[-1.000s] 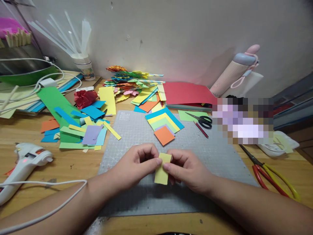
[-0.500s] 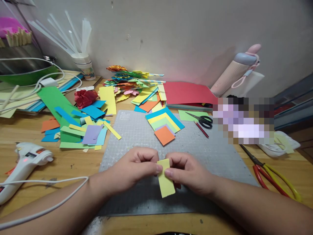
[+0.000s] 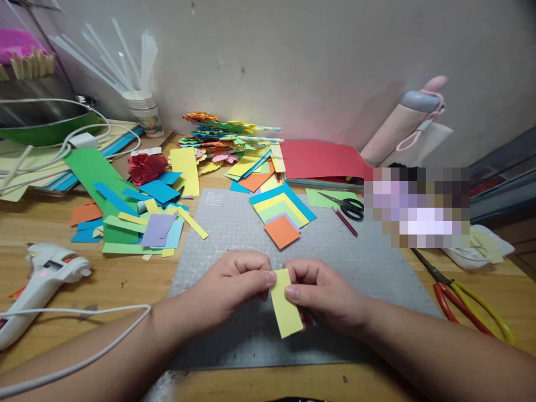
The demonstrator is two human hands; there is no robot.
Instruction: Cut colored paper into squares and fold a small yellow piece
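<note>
A small yellow paper rectangle (image 3: 286, 310) is held up over the grey cutting mat (image 3: 218, 340). My left hand (image 3: 240, 276) pinches its upper left corner between thumb and curled fingers. My right hand (image 3: 320, 290) grips the right edge, thumb on the front and fingers behind. Just beyond my hands, an orange paper square (image 3: 282, 232) overlaps a fan of purple, green, yellow and blue squares (image 3: 307, 212). Black-handled scissors (image 3: 350, 209) lie on a green paper sheet (image 3: 314, 196), with a dark red pencil (image 3: 345, 221) beside them.
At left are a white glue gun (image 3: 50, 279), its cable (image 3: 121, 335) looping by my left forearm, and a heap of coloured paper scraps (image 3: 157, 229). Red-and-yellow-handled scissors (image 3: 460, 301) lie right. Folded paper pieces (image 3: 226, 134), red paper (image 3: 322, 159) and a pink bottle (image 3: 389, 120) stand behind.
The yellow paper has shifted slightly, and more of its face shows below my thumbs. My right thumb has moved slightly up and to the right. The things on the table stay put.
</note>
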